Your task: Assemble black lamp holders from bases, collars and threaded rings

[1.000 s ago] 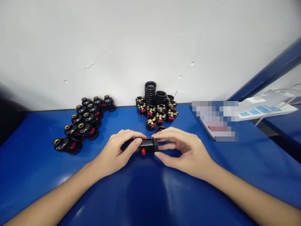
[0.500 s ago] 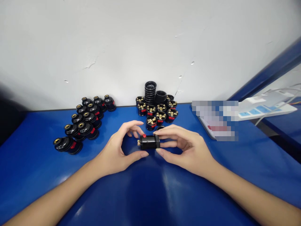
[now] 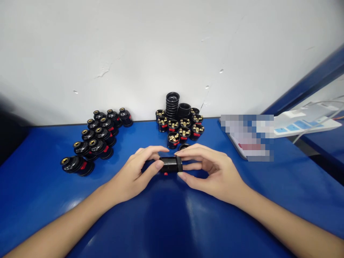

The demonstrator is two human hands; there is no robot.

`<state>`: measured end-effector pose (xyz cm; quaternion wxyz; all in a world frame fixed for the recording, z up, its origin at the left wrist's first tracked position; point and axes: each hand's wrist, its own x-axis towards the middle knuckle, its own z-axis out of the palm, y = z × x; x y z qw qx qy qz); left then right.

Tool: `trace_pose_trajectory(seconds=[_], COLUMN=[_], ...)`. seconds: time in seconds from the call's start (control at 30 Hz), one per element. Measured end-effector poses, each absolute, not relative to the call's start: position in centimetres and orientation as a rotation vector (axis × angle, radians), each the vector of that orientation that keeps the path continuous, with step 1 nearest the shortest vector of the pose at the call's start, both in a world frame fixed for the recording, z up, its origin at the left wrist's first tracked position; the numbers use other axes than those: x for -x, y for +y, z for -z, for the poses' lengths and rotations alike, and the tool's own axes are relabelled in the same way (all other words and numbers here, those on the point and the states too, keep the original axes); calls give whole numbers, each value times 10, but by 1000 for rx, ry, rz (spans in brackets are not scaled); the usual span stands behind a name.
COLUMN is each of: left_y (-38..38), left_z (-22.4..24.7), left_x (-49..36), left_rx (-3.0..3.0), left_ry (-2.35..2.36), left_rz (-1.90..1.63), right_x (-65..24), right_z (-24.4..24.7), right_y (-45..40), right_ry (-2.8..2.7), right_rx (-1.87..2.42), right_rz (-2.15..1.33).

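Observation:
A black lamp socket (image 3: 168, 165) lies sideways between my two hands above the blue table. My left hand (image 3: 142, 165) closes around its left end, thumb on the near side, hiding the brass contacts. My right hand (image 3: 206, 165) grips the collar ring (image 3: 178, 164) at the other end between thumb and fingertips. A small red switch piece (image 3: 166, 174) sticks out from the socket's lower side. Just beyond my right fingers lies a black ring (image 3: 184, 147), partly covered by them.
Several capped black sockets (image 3: 98, 147) stand in rows at the left. Open socket bodies (image 3: 173, 139) with brass contacts stand in the middle, before a ribbed stack of black rings (image 3: 172, 105). Right of them are a blurred-out flat device (image 3: 242, 143) and a white power strip (image 3: 303, 125).
The socket has turned about its long axis: its red piece went from the top to the lower side. My left fingers and thumb have closed on its left end; the right hand barely moved.

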<state>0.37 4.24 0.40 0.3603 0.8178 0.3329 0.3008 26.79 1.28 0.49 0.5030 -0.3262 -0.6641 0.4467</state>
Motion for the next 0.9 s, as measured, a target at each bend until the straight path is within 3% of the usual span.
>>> trace_pose_trajectory(seconds=[0.17, 0.73, 0.9], left_y=[42, 42, 42], left_z=[-3, -8, -7], left_x=[-5, -4, -5], left_rx=[-2109, -2115, -2094], left_ry=[730, 842, 698], left_rz=[-932, -701, -863], right_x=[-268, -267, -267], right_z=[-4, -5, -4], right_y=[13, 12, 13], right_ry=[-1593, -1620, -1615], right_rx=[802, 756, 768], right_rz=[-1077, -1086, -1046])
